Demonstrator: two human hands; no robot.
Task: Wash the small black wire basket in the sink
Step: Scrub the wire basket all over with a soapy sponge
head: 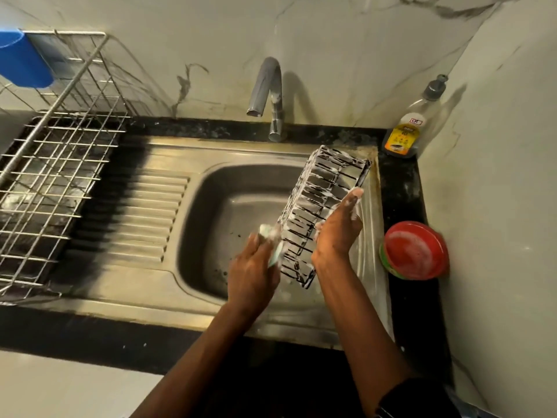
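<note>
The small black wire basket, covered in white foam, is tilted on its side above the steel sink. My right hand grips the basket's right edge, thumb pointing up along the rim. My left hand holds a pale green soapy sponge pressed against the basket's lower left side. No water runs from the tap behind the basin.
A steel wire dish rack with a blue cup stands on the left over the ribbed drainboard. A dish soap bottle stands in the back right corner. A red round soap tub sits on the black counter at right.
</note>
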